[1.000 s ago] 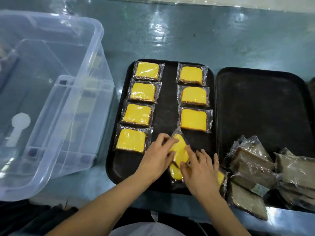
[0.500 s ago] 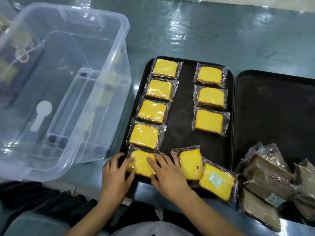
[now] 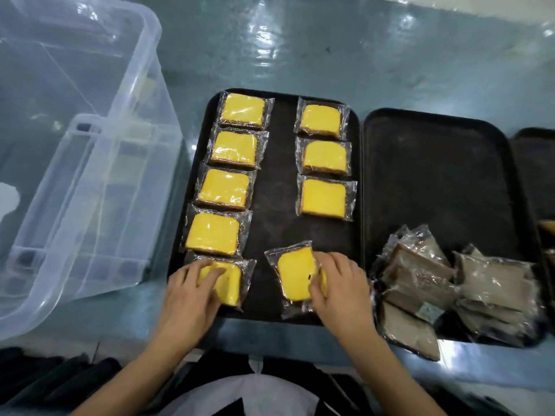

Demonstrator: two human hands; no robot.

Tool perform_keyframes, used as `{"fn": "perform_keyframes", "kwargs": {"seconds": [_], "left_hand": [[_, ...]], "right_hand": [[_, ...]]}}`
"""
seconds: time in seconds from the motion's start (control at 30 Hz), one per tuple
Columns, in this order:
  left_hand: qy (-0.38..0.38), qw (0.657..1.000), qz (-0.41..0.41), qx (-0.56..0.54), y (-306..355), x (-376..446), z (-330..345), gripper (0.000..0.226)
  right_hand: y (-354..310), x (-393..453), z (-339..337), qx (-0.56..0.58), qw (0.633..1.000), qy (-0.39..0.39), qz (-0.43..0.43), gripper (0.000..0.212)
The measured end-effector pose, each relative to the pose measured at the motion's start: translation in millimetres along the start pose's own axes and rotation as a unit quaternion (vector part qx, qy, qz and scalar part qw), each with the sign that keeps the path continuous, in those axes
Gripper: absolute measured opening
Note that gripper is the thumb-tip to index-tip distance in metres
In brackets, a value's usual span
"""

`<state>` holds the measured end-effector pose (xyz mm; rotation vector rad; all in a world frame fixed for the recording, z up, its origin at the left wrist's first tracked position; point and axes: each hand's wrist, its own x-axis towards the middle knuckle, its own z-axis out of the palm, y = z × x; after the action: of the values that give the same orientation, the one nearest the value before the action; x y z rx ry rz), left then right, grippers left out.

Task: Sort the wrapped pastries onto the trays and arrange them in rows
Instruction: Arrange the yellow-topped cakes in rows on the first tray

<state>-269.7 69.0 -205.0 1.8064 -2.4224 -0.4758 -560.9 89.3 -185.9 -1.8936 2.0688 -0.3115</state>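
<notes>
The left hand (image 3: 192, 291) lies with fingers nearly straight, flat on a yellow wrapped pastry (image 3: 225, 280) at the near end of the left row on the left tray (image 3: 270, 205). The right hand (image 3: 339, 283) curls its fingers round the right edge of a tilted yellow pastry (image 3: 295, 276) below the right row, whose wrapper overhangs the tray's near rim. Four pastries sit above in the left row, three in the right, with a bare strip between rows. The middle tray (image 3: 435, 181) is bare at its far part; brown wrapped pastries (image 3: 420, 283) pile at its near end. A clear plastic bin (image 3: 75, 145) stands left
</notes>
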Motion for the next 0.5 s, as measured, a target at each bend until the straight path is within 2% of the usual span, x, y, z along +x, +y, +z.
{"fn": "perform_keyframes", "kwargs": {"seconds": [0.03,0.1,0.2,0.27,0.37,0.5], "left_hand": [[0.008,1.0,0.027,-0.006,10.2,5.3,-1.0,0.046],[-0.001,0.995,0.094,-0.02,38.0,16.0,2.6,0.045],[-0.059,0.985,0.164,-0.011,84.5,31.2,18.5,0.051],[-0.093,0.981,0.167,0.031,105.7,43.7,27.8,0.062],[-0.106,0.977,0.166,0.078,118.8,59.1,33.9,0.071],[-0.122,0.966,0.207,0.09,115.6,64.0,36.6,0.071]], "right_hand": [[12.5,-4.4,-7.4,-0.011,0.999,0.009,0.034,0.046],[29.9,-13.0,-17.6,-0.025,0.997,-0.035,0.067,0.055],[41.3,-21.1,-23.4,-0.041,0.988,-0.14,0.046,0.091],[41.9,-23.1,-22.6,-0.085,0.977,-0.195,0.034,0.108],[44.1,-28.6,-15.5,-0.114,0.97,-0.209,0.044,0.109],[47.7,-36.5,-6.6,-0.109,0.983,-0.143,0.04,0.091]]}}
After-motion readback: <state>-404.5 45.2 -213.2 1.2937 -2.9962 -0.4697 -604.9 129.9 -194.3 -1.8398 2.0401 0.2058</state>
